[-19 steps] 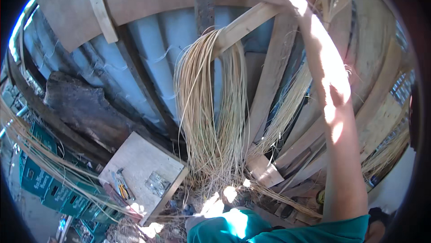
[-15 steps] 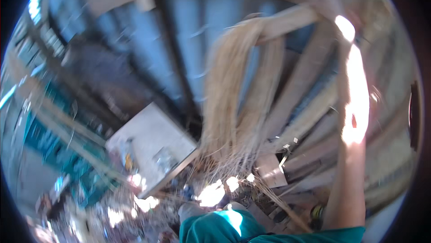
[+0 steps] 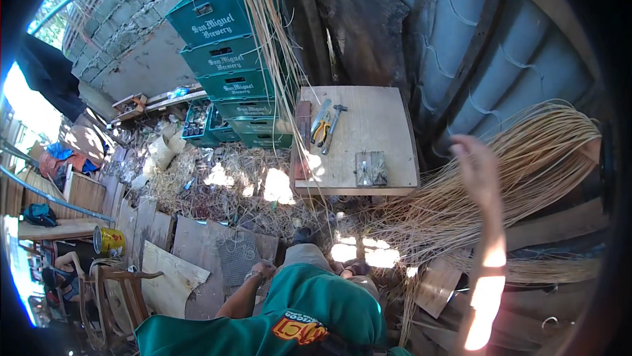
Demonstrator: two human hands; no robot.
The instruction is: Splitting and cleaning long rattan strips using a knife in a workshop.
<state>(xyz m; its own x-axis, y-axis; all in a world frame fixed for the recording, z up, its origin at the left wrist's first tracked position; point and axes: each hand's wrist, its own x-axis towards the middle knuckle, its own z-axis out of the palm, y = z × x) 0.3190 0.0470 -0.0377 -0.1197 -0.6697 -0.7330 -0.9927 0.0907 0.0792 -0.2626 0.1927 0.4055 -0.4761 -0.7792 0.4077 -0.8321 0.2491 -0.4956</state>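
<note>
My right hand (image 3: 478,172) is raised at the right, slightly blurred, its fingers stretched out and nothing seen in them. Behind it hangs a thick bundle of tan cane strands (image 3: 526,152), draped over a support at the far right and fanning down to the floor. Whether the hand touches the strands I cannot tell. My left hand (image 3: 264,270) is low beside my knee, fingers curled, with no object visible in it. A dark mesh sheet (image 3: 237,257) lies on the floor just left of it.
Ahead stands a small wooden table (image 3: 375,119) bearing a hammer (image 3: 334,126), yellow-handled pliers (image 3: 321,132) and a clear box (image 3: 371,168). Green crates (image 3: 220,60) are stacked to its left, with long strips (image 3: 263,27) hanging in front. Scraps litter the floor; a yellow can (image 3: 109,241) stands left. Another person (image 3: 66,277) is at the far left.
My view has swung left, bringing the crates and table toward the middle. My right hand has come away from the top of the hanging strands, and my left hand has come into view.
</note>
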